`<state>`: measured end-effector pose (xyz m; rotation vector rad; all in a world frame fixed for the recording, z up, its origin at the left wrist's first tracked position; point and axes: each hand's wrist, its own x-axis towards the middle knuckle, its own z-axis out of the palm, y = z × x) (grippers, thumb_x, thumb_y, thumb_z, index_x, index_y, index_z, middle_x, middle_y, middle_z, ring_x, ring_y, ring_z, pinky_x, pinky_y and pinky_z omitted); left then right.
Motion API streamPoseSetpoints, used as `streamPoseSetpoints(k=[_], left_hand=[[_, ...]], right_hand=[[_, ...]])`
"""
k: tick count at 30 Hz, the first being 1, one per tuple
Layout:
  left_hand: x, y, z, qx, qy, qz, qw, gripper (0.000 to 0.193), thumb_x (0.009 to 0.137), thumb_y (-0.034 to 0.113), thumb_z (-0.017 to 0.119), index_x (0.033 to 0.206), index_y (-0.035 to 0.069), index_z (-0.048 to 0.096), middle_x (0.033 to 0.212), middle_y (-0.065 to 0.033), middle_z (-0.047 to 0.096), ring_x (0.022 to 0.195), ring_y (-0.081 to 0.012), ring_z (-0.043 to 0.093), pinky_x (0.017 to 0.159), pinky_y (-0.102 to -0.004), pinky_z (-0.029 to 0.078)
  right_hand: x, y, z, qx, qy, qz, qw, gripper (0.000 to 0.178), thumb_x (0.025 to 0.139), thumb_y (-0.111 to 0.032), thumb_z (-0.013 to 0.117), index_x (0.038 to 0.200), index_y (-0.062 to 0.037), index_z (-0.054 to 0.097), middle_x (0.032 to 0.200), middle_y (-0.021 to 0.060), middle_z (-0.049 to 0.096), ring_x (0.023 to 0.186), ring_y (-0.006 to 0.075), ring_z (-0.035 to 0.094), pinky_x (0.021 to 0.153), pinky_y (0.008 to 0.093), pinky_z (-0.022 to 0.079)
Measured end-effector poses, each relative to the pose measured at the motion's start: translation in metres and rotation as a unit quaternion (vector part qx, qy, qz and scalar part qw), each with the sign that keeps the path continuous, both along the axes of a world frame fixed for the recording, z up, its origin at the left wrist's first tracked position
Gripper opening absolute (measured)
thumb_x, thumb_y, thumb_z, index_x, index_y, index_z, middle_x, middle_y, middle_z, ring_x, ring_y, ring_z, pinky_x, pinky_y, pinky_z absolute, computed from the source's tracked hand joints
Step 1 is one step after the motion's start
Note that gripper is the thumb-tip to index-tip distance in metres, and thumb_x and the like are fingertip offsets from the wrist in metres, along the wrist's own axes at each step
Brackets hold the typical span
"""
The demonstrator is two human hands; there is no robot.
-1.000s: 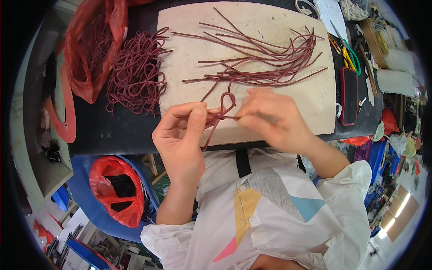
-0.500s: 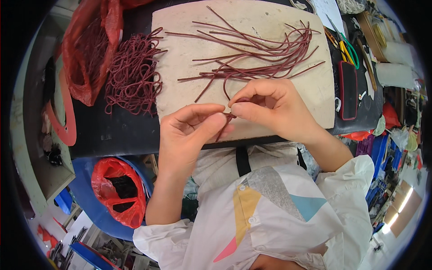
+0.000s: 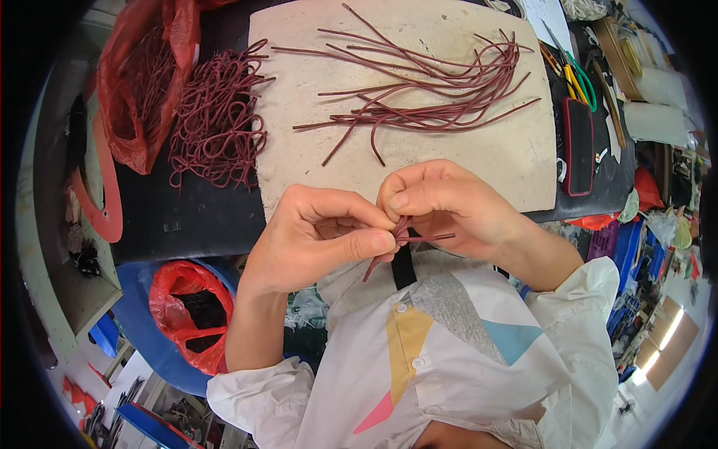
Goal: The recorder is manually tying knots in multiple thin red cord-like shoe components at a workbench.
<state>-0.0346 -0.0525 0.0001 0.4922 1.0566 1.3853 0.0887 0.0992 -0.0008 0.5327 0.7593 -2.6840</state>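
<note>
1. Black surface (image 3: 194, 217) fills the upper frame, carrying a beige board (image 3: 314, 165) strewn with loose maroon cords (image 3: 434, 105).
2. Upper left, a red plastic bag (image 3: 131, 112) holds tangled maroon cords; more looped cords (image 3: 217, 127) lie beside it.
3. Lower left, a blue bin (image 3: 149, 352) contains a red bag (image 3: 187, 310).
4. At centre, left hand (image 3: 310, 239) and right hand (image 3: 449, 206), fingers pressed together, pinch one maroon cord (image 3: 404, 238).

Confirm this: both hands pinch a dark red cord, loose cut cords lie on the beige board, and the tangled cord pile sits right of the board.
Wrong side. The head view shows the tangled pile left of the board; the rest holds: left hand and right hand pinch the cord.
</note>
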Motion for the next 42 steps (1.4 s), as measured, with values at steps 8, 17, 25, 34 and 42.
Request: streamPoseSetpoints(k=[8,17,25,34,42], left_hand=[[0.009,0.001,-0.004,-0.054,0.011,0.163,0.985,0.026,0.074,-0.003,0.062,0.099,-0.006,0.057,0.083,-0.0134,0.062,0.072,-0.0177,0.063,0.062,-0.0270,0.053],[0.031,-0.001,-0.013,-0.035,-0.036,0.273,0.961,0.023,0.076,-0.002,0.062,0.098,-0.007,0.058,0.084,-0.0139,0.062,0.075,-0.0196,0.063,0.067,-0.0273,0.054],[0.030,-0.001,-0.011,-0.093,0.005,0.312,0.946,0.018,0.078,0.002,0.061,0.093,-0.008,0.058,0.081,-0.0143,0.063,0.071,-0.0205,0.064,0.065,-0.0272,0.054],[0.030,0.004,-0.009,-0.058,-0.135,0.337,0.930,0.020,0.083,0.008,0.057,0.096,-0.007,0.057,0.082,-0.0145,0.063,0.075,-0.0231,0.064,0.063,-0.0248,0.053],[0.026,-0.001,-0.015,-0.093,0.076,0.342,0.932,0.019,0.082,0.005,0.058,0.097,-0.006,0.057,0.083,-0.0158,0.063,0.074,-0.0220,0.064,0.061,-0.0252,0.051]], right_hand=[[0.005,-0.008,-0.004,0.321,0.057,-0.154,0.933,0.013,0.082,-0.010,0.059,0.088,0.0013,0.059,0.084,0.0042,0.058,0.077,0.0091,0.053,0.068,0.0237,0.043],[0.002,-0.011,-0.003,0.343,0.039,-0.172,0.923,0.014,0.080,-0.009,0.061,0.088,0.0025,0.061,0.078,0.0042,0.060,0.073,0.0092,0.055,0.068,0.0220,0.044],[-0.007,0.002,0.004,0.195,-0.062,-0.119,0.972,0.018,0.084,-0.017,0.059,0.084,0.0015,0.061,0.074,0.0028,0.059,0.070,0.0062,0.054,0.063,0.0201,0.044],[-0.002,0.005,-0.009,0.397,0.035,-0.091,0.912,0.019,0.083,-0.016,0.060,0.078,0.0020,0.061,0.071,0.0027,0.060,0.065,0.0064,0.055,0.060,0.0200,0.046],[-0.008,0.014,-0.008,0.263,-0.037,-0.099,0.959,0.021,0.083,-0.019,0.059,0.084,0.0025,0.062,0.075,0.0059,0.061,0.065,0.0093,0.057,0.061,0.0213,0.048]])
